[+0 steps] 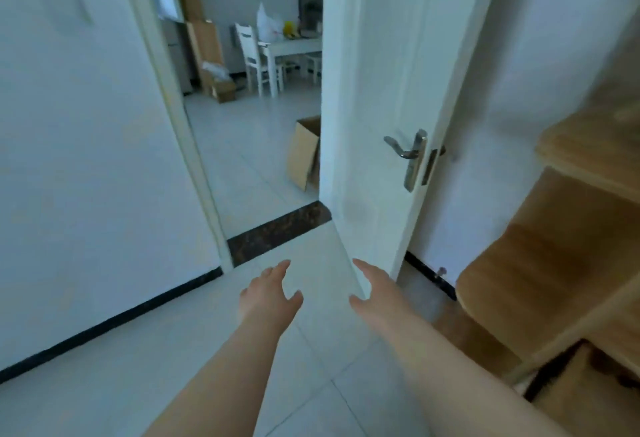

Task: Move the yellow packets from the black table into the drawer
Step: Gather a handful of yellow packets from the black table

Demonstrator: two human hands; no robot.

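Head view showed both hands low in the middle, above the floor (173, 350). Left hand (268, 292) and right hand (375, 292) had fingers spread, each grip holding nothing. White door (374, 107) stood open ahead. No yellow packets or drawer showed.

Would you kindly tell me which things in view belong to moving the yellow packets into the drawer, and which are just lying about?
Job:
left hand, open and empty
right hand, open and empty
No yellow packets, black table or drawer can be made out here.

Lying about:
door, ajar
cardboard box past the doorway
white chair
white table
wooden shelves
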